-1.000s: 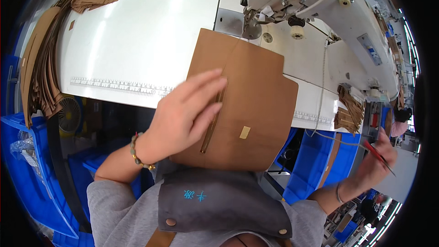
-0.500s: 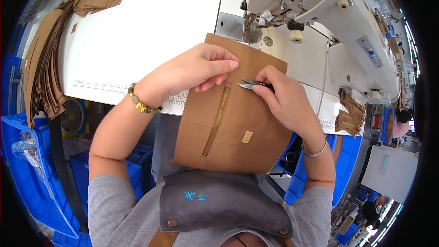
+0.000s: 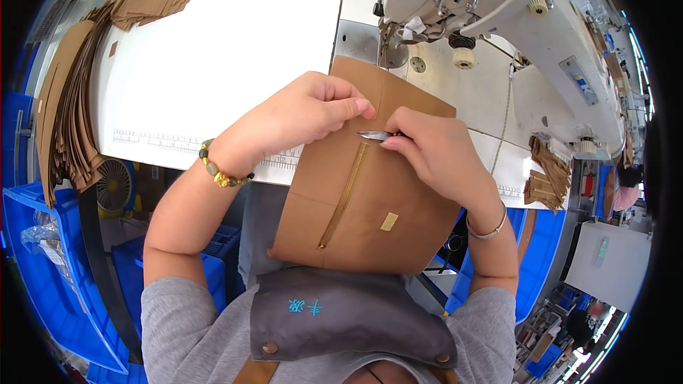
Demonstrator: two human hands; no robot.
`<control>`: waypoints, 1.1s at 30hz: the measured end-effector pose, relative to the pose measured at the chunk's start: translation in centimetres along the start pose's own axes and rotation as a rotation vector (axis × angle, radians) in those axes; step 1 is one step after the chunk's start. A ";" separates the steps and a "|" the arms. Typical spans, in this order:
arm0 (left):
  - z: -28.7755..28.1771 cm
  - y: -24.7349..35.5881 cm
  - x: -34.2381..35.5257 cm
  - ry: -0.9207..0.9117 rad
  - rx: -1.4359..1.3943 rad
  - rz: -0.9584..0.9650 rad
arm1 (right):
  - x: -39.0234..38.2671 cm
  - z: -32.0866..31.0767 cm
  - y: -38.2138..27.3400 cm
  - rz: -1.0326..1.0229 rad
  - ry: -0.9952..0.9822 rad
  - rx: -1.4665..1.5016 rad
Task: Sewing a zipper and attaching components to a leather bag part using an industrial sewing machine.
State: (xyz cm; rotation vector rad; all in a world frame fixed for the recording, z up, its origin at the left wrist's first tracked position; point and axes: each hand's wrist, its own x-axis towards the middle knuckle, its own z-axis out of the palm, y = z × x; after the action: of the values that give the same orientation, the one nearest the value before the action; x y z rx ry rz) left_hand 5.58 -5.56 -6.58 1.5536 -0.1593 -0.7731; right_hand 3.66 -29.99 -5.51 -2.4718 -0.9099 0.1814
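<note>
A brown leather-like panel (image 3: 413,185) lies partly on the white table and hangs over its front edge toward my lap. A gold-toothed zipper (image 3: 344,195) runs down it, with a small gold-coloured patch (image 3: 389,222) to the right. My right hand (image 3: 440,148) grips small thread snips (image 3: 371,135), their blades together just above the zipper's top end. To the left, my left hand (image 3: 320,108) is closed over the panel, thumb and forefinger pinched; whatever is between them is too small to make out.
A white sewing machine (image 3: 512,7) stands just beyond the panel, its needle area close to the panel's far edge. Brown cut pieces (image 3: 78,107) hang at the table's left end, and more brown strips (image 3: 548,178) lie at the right. Blue bins (image 3: 64,270) flank me below.
The snips' blades have come together and moved left, close to the zipper's top. The panel has slid slightly right and toward me. My left hand stays pinched, slightly further right.
</note>
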 end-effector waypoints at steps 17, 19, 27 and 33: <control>0.8 -0.3 0.0 0.085 0.156 0.070 | -1.1 0.1 1.6 0.046 0.006 0.243; 0.8 -0.5 0.0 0.104 0.138 0.099 | -1.3 0.0 1.8 0.067 0.000 0.296; 0.9 -2.2 0.7 0.382 0.131 0.301 | -1.6 0.2 2.0 -0.011 -0.101 0.375; 0.3 -2.6 1.0 0.607 0.128 0.509 | -2.0 -0.4 2.7 0.188 0.506 -0.075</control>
State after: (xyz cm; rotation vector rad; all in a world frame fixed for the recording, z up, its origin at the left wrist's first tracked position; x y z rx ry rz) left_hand 5.27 -5.92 -9.36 1.7032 -0.1462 0.1197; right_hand 3.80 -33.21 -6.54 -2.4908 -0.4758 -0.4064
